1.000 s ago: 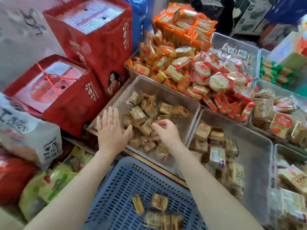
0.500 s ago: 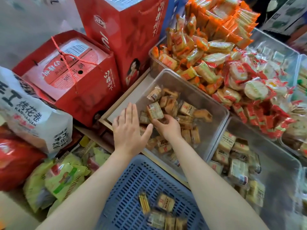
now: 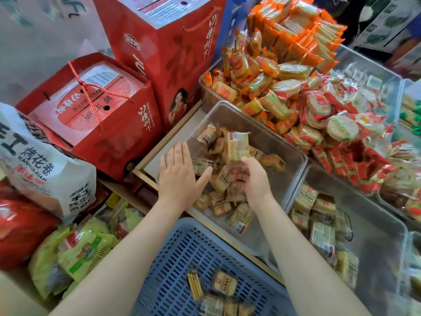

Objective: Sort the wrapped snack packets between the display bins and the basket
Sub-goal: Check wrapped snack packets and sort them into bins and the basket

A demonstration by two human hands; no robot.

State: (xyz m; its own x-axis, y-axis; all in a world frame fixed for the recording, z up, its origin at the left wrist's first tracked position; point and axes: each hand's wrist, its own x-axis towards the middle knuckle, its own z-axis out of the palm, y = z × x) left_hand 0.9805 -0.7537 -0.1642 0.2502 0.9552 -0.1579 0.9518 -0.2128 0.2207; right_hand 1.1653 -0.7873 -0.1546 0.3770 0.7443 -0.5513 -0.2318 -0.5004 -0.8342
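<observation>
Packet (image 3: 238,145) stands upright above the clear bin (image 3: 293,156), pinched at its lower edge by the right hand (image 3: 252,179). Left hand (image 3: 180,176) lies flat, fingers straight, on the packets beside it. Blue basket (image 3: 182,258) sits nearer, directly below both wrists.

White bag (image 3: 41,169) printed "烤花卷 KAOHUAJUAN", red gift box (image 3: 95,117) reading "山楂树下"
</observation>
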